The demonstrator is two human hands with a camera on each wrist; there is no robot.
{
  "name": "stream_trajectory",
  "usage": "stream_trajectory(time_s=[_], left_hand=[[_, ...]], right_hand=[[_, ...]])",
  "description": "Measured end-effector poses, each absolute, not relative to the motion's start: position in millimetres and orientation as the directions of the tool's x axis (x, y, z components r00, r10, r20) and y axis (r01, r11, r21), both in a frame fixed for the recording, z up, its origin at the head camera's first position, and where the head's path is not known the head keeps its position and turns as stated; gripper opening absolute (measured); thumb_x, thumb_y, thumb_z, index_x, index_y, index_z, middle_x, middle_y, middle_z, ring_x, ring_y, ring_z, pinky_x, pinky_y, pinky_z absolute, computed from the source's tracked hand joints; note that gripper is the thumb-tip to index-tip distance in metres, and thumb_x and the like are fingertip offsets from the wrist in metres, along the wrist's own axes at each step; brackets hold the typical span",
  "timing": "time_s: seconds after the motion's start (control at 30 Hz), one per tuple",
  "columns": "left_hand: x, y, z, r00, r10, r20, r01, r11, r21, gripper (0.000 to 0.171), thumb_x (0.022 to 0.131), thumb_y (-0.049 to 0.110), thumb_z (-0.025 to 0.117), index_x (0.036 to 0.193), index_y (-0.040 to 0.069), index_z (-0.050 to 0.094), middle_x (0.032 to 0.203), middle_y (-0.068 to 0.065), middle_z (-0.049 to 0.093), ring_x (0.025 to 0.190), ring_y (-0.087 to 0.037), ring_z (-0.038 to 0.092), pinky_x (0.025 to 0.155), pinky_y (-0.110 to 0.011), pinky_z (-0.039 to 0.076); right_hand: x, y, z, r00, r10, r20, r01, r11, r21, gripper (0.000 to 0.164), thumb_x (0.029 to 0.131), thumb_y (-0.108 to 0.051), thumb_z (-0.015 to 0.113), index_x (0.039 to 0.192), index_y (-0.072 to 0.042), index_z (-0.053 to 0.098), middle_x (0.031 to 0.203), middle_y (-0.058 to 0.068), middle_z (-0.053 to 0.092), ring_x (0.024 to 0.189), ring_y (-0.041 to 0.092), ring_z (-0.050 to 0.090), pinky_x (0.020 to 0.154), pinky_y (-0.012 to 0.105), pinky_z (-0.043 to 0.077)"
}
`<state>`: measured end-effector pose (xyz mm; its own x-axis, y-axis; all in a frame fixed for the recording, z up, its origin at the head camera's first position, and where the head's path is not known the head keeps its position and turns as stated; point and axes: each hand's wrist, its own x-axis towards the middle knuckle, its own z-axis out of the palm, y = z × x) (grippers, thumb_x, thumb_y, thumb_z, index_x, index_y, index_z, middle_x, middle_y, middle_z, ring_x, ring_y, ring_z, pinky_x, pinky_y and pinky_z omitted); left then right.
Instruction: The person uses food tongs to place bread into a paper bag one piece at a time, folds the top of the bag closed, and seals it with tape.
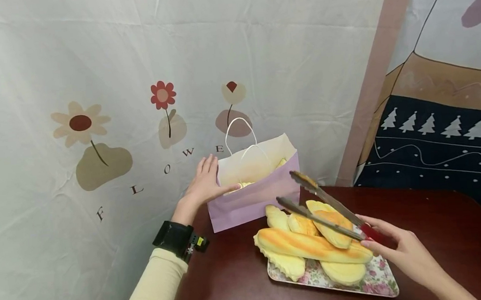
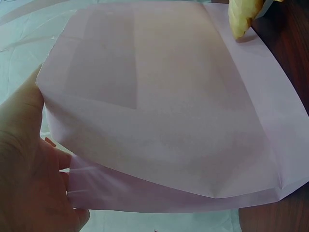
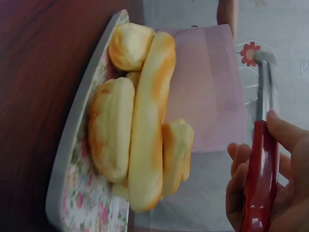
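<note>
My left hand (image 1: 202, 183) holds the left side of a lilac paper bag (image 1: 257, 200) with white handles. Its thumb lies at the bag's mouth, the fingers along the far side. In the left wrist view the lilac paper (image 2: 159, 106) fills most of the picture. Some yellow bread shows inside the bag. My right hand (image 1: 405, 245) grips metal tongs with red handles (image 3: 260, 179). The tongs' arms are spread apart above a pile of bread, with nothing between their tips. A long loaf (image 1: 311, 245) lies across the pile on a floral tray (image 1: 377, 276).
The dark red-brown table (image 1: 217, 283) carries the bag and tray. Close behind the bag hangs a white cloth (image 1: 311, 78) with printed flowers. A dark printed cloth with white trees (image 1: 435, 144) hangs at the right. A black wrist strap (image 1: 173, 240) is on the left arm.
</note>
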<state>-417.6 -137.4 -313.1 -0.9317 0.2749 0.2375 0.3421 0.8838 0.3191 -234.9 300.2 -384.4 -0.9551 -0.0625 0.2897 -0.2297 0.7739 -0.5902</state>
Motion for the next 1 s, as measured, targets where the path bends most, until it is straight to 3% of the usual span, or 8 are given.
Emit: stream_trajectory(time_s=[0.03,0.1,0.2,0.33,0.47,0.67,0.77,1.0], left_hand=[[-418,-137,-313,-0.931,0.275,0.238,0.343,0.884,0.318,0.120,0.079,0.071,0.066,0.160,0.004,0.009,0.170,-0.012,0.001,0.157,-0.033,-0.003,0.124,-0.054,0.018],[-418,-138,-313,-0.931,0.277,0.239,0.344,0.885,0.314,0.120,0.079,0.071,0.066,0.160,0.004,0.009,0.170,-0.012,0.000,0.157,-0.033,-0.004,0.124,-0.054,0.017],[-418,-138,-313,-0.930,0.277,0.240,0.344,0.887,0.309,0.120,0.079,0.071,0.067,0.160,0.003,0.009,0.170,-0.012,0.000,0.157,-0.034,-0.004,0.124,-0.055,0.018],[-418,-138,-313,-0.931,0.274,0.240,0.341,0.887,0.311,0.121,0.078,0.070,0.068,0.160,0.003,0.010,0.170,-0.012,0.001,0.157,-0.033,-0.003,0.124,-0.055,0.019],[-419,-138,-313,-0.931,0.274,0.241,0.342,0.886,0.313,0.120,0.078,0.071,0.068,0.160,0.003,0.010,0.170,-0.012,0.001,0.156,-0.034,-0.002,0.124,-0.055,0.019],[-419,-138,-313,-0.931,0.274,0.239,0.342,0.886,0.315,0.121,0.078,0.071,0.068,0.160,0.004,0.010,0.170,-0.012,0.001,0.157,-0.034,-0.003,0.124,-0.055,0.018],[-419,-138,-313,-0.931,0.278,0.236,0.344,0.884,0.316,0.121,0.078,0.071,0.068,0.160,0.003,0.009,0.170,-0.013,0.001,0.156,-0.034,-0.003,0.124,-0.055,0.018],[-418,-137,-313,-0.932,0.277,0.234,0.342,0.885,0.316,0.121,0.078,0.070,0.068,0.160,0.004,0.009,0.170,-0.012,0.000,0.156,-0.034,-0.003,0.124,-0.056,0.019]], right_hand=[[-233,302,-386,-0.956,-0.079,0.282,-0.234,0.787,-0.571,0.056,0.090,-0.040,0.072,0.142,-0.027,0.056,0.136,0.013,0.064,0.110,-0.018,0.046,0.084,0.049,0.057],[-231,306,-390,-0.958,-0.114,0.263,-0.243,0.810,-0.534,0.055,0.088,-0.040,0.074,0.139,-0.024,0.059,0.133,0.012,0.066,0.107,-0.023,0.043,0.081,0.042,0.059],[-228,311,-394,-0.966,-0.171,0.195,-0.249,0.825,-0.508,0.055,0.087,-0.040,0.075,0.136,-0.018,0.062,0.129,0.011,0.068,0.103,-0.018,0.049,0.078,0.044,0.060],[-226,314,-396,-0.973,-0.219,0.079,-0.229,0.841,-0.491,0.058,0.088,-0.043,0.073,0.138,-0.015,0.060,0.123,0.008,0.070,0.098,0.001,0.059,0.077,0.044,0.060],[-225,313,-396,-0.979,-0.205,-0.011,-0.178,0.874,-0.452,0.062,0.086,-0.050,0.072,0.140,-0.022,0.059,0.119,0.004,0.070,0.096,0.015,0.060,0.074,0.039,0.060],[-226,308,-400,-0.980,-0.197,-0.004,-0.189,0.945,-0.267,0.063,0.080,-0.059,0.071,0.138,-0.038,0.058,0.087,-0.014,0.061,0.075,0.003,0.048,0.061,0.021,0.044],[-226,307,-402,-0.980,-0.200,0.004,-0.195,0.949,-0.248,0.060,0.081,-0.057,0.071,0.138,-0.040,0.058,0.091,-0.015,0.065,0.073,0.002,0.047,0.062,0.021,0.045],[-227,306,-401,-0.986,-0.161,0.034,-0.164,0.953,-0.256,0.050,0.084,-0.051,0.071,0.132,-0.036,0.065,0.106,-0.001,0.076,0.075,0.007,0.056,0.069,0.037,0.058]])
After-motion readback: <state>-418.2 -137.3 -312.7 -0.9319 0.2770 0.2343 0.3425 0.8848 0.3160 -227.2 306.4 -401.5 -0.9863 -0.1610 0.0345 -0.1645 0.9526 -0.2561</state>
